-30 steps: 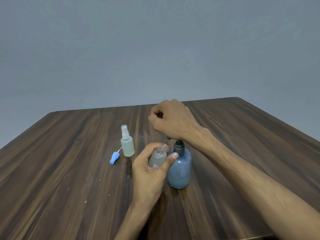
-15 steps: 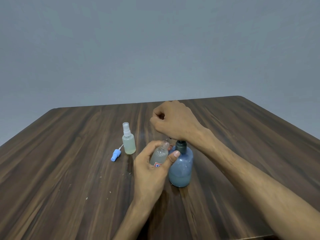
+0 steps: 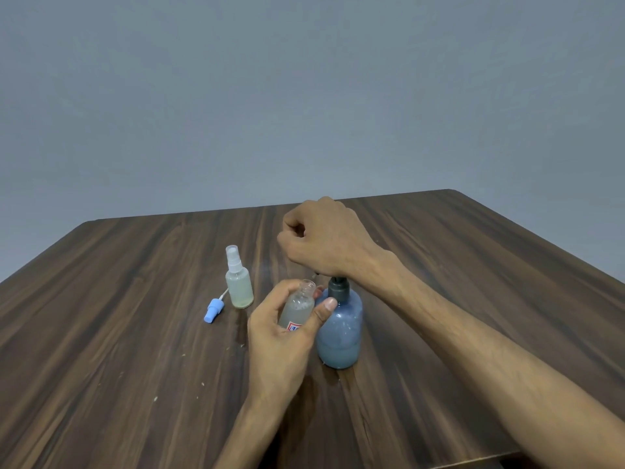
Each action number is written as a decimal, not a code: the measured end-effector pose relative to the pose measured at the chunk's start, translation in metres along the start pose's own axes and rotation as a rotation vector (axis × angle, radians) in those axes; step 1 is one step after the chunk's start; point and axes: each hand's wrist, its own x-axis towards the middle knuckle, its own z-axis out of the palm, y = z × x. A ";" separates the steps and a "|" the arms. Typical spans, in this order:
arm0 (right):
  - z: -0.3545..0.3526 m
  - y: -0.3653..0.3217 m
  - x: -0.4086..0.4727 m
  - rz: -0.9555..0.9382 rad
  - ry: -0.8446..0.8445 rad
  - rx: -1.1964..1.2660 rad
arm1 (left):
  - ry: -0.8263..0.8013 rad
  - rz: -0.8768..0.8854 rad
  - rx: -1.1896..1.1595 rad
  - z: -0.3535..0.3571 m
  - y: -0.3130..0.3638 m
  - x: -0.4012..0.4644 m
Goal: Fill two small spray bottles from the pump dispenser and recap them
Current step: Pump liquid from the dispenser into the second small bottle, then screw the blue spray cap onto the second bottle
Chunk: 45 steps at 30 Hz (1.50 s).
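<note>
An uncapped spray bottle (image 3: 297, 308), partly filled with pale liquid, is being held in the left hand (image 3: 282, 336), whose grip is closed round its body with the thumb across the front near a small red and blue label. Its open neck is being kept just beside and slightly below the spout of the blue pump dispenser (image 3: 340, 328), which is standing on the wooden surface (image 3: 118, 333). The right hand (image 3: 324, 243) is being pressed down on the pump head in a clenched fist, though whether anything is enclosed by its fingers cannot be told. For this step to be done well, the neck should probably be centred right under the spout tip, the bottle kept upright, and the pump pressed slowly so that nothing is spilled down the side. A second bottle (image 3: 238, 282), already capped and holding yellowish liquid, is standing to the left, with a loose blue spray cap (image 3: 213, 309) lying just beside it.
</note>
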 end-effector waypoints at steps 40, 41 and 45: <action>-0.002 0.043 -0.090 0.107 -0.021 0.449 | 0.156 0.068 0.080 -0.005 0.001 -0.002; -0.002 0.046 -0.095 0.117 -0.051 0.413 | 0.159 0.071 0.091 -0.005 0.001 -0.002; 0.006 0.056 -0.111 0.176 -0.172 0.294 | 0.173 0.025 0.121 -0.006 0.000 -0.002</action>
